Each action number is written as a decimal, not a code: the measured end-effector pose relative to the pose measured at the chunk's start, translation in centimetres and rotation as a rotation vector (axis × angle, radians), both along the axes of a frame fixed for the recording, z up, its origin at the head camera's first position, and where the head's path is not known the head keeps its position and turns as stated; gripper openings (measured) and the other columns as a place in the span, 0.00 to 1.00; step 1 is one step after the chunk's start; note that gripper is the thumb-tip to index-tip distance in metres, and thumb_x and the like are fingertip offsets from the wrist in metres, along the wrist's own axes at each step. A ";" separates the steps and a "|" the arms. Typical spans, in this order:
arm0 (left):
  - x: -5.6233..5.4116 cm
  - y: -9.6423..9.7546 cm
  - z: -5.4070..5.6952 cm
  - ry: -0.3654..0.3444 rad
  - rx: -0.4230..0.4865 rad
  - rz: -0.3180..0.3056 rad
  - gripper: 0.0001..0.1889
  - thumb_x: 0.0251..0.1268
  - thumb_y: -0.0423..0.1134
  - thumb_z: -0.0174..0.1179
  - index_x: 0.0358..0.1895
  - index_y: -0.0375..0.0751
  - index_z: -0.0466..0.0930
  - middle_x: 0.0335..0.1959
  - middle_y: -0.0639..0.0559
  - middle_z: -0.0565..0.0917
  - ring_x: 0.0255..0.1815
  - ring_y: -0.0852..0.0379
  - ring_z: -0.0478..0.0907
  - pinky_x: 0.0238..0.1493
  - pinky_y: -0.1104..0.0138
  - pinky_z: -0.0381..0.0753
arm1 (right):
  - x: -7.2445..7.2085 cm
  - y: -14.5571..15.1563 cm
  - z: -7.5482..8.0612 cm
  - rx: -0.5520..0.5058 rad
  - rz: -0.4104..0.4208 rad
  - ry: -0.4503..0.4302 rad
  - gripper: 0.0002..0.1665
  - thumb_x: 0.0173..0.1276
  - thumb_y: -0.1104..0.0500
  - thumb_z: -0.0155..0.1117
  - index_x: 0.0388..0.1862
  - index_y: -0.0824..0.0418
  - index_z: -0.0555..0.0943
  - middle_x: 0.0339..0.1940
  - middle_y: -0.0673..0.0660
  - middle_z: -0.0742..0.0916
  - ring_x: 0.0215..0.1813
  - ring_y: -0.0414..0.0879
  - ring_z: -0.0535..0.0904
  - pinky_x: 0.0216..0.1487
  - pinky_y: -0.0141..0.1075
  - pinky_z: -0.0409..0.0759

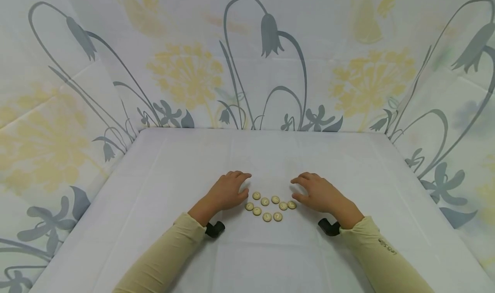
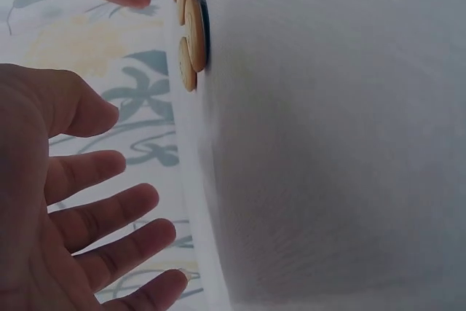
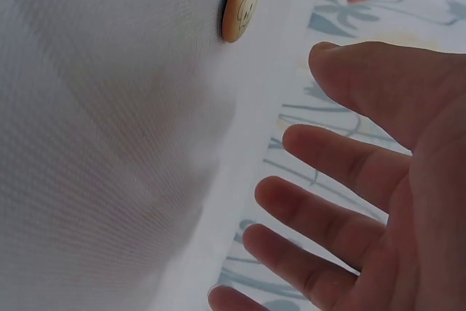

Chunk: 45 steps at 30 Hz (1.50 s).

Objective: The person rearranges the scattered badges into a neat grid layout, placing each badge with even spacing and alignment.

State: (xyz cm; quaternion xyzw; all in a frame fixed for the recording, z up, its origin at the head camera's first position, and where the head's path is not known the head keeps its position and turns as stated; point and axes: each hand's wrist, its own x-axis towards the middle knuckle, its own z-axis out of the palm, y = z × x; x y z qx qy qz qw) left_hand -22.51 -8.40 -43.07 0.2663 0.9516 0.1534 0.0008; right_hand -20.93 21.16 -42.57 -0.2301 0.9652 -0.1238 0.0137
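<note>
Several small round wooden discs (image 1: 264, 202) lie in a loose cluster on the white-covered table; dark line drawings mark their faces. In the right wrist view one disc (image 3: 242, 5) shows part of a drawn figure. My left hand (image 1: 230, 190) is just left of the cluster, its fingers spread and relaxed with nothing in them. On the other side, my right hand (image 1: 316, 192) hovers near the rightmost disc (image 1: 291, 205), fingers loosely extended and holding nothing. From the left wrist, a few discs (image 2: 195, 34) appear edge-on beyond the thumb.
White cloth covers the table (image 1: 270, 258). Behind and at both sides hangs a curtain (image 1: 325, 22) printed with grey bellflowers and yellow blooms. A black wrist device (image 1: 215, 229) sits under the left wrist, and another black device (image 1: 328, 227) under the right.
</note>
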 end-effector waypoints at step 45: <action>1.2 0.3 -0.1 -0.273 0.045 -0.068 0.15 0.55 0.43 0.68 0.45 0.43 0.85 0.37 0.57 0.80 0.37 0.61 0.72 0.44 0.65 0.74 | 0.6 -1.1 -0.4 -0.004 0.127 -0.045 0.11 0.56 0.54 0.73 0.38 0.54 0.84 0.32 0.44 0.80 0.35 0.39 0.72 0.40 0.36 0.74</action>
